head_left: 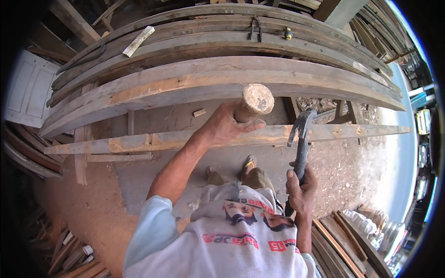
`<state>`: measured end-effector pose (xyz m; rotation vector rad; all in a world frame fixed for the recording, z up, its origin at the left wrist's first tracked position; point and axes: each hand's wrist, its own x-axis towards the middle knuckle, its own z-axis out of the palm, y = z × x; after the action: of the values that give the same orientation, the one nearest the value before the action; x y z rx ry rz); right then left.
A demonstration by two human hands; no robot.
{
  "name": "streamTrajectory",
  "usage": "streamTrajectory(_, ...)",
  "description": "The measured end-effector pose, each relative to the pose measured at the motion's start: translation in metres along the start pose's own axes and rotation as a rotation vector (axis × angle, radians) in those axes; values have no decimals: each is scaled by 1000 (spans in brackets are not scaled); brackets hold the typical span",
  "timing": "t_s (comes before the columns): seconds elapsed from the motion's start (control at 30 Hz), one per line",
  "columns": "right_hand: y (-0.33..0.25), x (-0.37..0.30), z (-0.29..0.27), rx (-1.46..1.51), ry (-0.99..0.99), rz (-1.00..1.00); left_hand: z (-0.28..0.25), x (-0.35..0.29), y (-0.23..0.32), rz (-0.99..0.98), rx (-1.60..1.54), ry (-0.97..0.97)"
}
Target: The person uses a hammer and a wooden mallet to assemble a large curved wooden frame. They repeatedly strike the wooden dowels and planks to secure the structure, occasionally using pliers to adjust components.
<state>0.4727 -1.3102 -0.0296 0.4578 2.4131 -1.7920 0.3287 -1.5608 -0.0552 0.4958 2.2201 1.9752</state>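
Observation:
My left hand (224, 121) is closed round a thick, round piece of wood (257, 99) whose pale, frayed end faces up. It is above a narrow plank (181, 139) that runs across in front of me; whether the wood touches the plank cannot be told. In my right hand (303, 191) is a claw hammer (301, 147), its fingers wrapped round the dark handle. The hammer stands head up, with the claw on the left, over the right part of the plank and apart from the piece of wood.
Beyond the plank lies a thick beam (204, 74). On timbers farther back are pincers (255, 29), a small yellow-and-black object (288, 33) and a pale wood block (138, 41). Stacked boards (340, 241) are at lower right, a white panelled door (30, 88) at left.

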Motion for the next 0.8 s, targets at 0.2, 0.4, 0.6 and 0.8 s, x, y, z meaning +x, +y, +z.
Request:
streamTrajectory(0.2,18,9,1,-60,-5,-88,-6,5,-5,27,13,4)
streamTrajectory(0.4,21,11,-1,-102,-34,-104,-6,7,-10,10,-32,3)
streamTrajectory(0.6,-31,8,-20,78,65,-349,-1,9,-6,-19,25,21)
streamTrajectory(0.8,-115,27,-43,548,377,-850,1,9,-11,-9,50,-6)
